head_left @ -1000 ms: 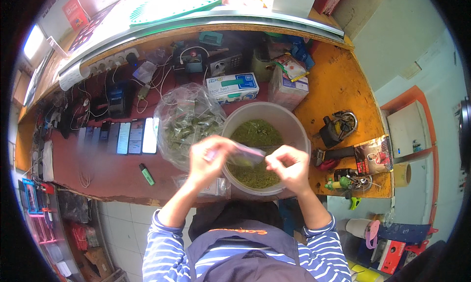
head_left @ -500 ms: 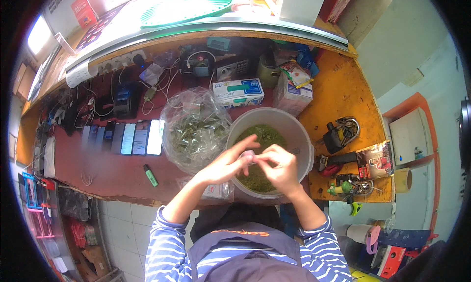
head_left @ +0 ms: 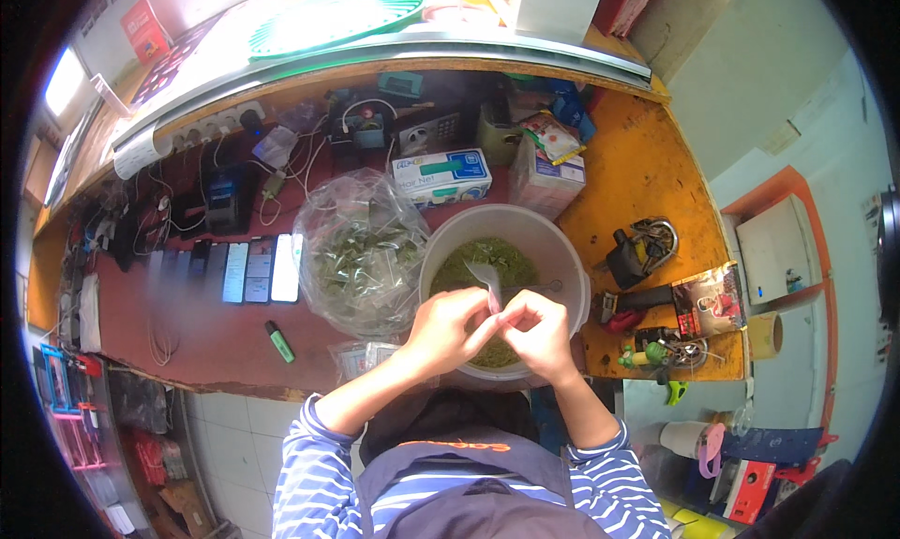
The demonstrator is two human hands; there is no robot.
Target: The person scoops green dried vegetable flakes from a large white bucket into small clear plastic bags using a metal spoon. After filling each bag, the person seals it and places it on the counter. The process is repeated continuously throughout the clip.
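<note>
A small clear plastic bag [head_left: 486,278] stands up between my two hands. My left hand [head_left: 452,327] pinches its lower edge with thumb and fingers. My right hand [head_left: 541,335] is closed on the other side of it, fingertips almost touching the left ones. Both hands are over a whitish plastic tub [head_left: 568,258] that contains dry green shredded leaves [head_left: 499,252]. A metal spoon's handle [head_left: 553,285] rests inside the tub, its other end hidden. To the left of the tub, a large clear bag [head_left: 328,300] is full of small packets with green contents.
Several phones [head_left: 259,272] lie in a row at the left, with a green marker [head_left: 279,342] nearer me. A hair net box [head_left: 441,175] and a carton [head_left: 548,185] stand behind the tub. Padlocks [head_left: 656,244] lie on the wooden ledge at right. Flat plastic packs [head_left: 361,359] lie at the front edge.
Both hands have come slightly nearer to me and sit lower over the tub. My left hand's outstretched fingers have curled in, and the small plastic bag now shows upright between the hands.
</note>
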